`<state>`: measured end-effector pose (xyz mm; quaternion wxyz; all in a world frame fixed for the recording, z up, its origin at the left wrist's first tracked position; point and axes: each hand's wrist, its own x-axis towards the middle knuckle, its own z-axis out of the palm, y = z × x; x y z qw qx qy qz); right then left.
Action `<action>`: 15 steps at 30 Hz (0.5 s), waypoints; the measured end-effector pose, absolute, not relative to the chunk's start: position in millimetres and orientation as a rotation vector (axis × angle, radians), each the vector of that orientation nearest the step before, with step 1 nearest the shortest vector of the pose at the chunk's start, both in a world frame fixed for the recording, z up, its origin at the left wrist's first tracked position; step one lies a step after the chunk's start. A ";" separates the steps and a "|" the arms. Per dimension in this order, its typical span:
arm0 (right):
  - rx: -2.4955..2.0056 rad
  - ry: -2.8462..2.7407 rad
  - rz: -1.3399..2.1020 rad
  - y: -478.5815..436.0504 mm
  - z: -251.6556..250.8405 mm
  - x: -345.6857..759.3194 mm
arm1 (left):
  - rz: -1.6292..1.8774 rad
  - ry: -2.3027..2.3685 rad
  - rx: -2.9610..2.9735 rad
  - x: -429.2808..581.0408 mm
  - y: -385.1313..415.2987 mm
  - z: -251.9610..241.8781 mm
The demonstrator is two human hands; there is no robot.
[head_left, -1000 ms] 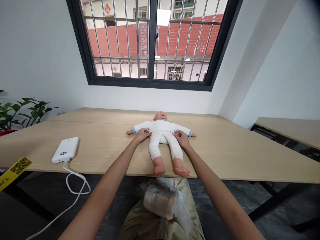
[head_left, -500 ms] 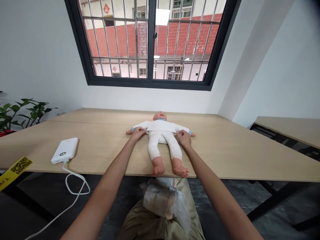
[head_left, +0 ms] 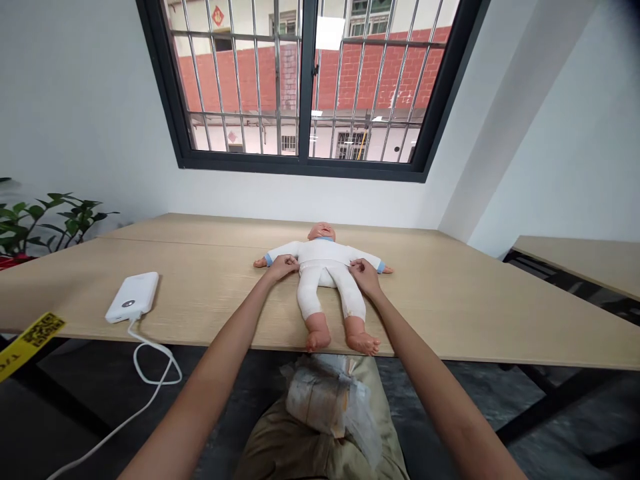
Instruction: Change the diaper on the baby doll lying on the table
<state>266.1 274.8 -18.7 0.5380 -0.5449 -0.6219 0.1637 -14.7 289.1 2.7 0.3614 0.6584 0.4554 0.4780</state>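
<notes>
A baby doll [head_left: 323, 230] lies on its back on the table, head toward the window and bare feet at the front edge. It wears a white top [head_left: 324, 252] with blue collar and cuffs, and its legs are covered in white down to the shins. My left hand [head_left: 284, 265] is closed at the left side of the doll's waist, fingertips on the hem of the top. At the opposite side, my right hand [head_left: 365, 275] pinches the same hem. The small folds of cloth between my fingers are mostly hidden.
A white power bank [head_left: 133, 297] with a white cable [head_left: 150, 397] lies at the left of the wooden table [head_left: 475, 300]. A plastic-wrapped bundle [head_left: 320, 399] rests on my lap. A plant [head_left: 55, 220] stands at the far left, and a barred window [head_left: 303, 87] is behind the table.
Both hands have moved slightly inward, closer to the doll's waist. The hem, stretched out sideways before, now sits nearer the body. The view has shifted a little.
</notes>
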 end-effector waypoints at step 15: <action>-0.568 -1.451 -0.041 -32.0 6.4 246.6 | 1.294 0.939 2.699 -4.0 0.9 -82.2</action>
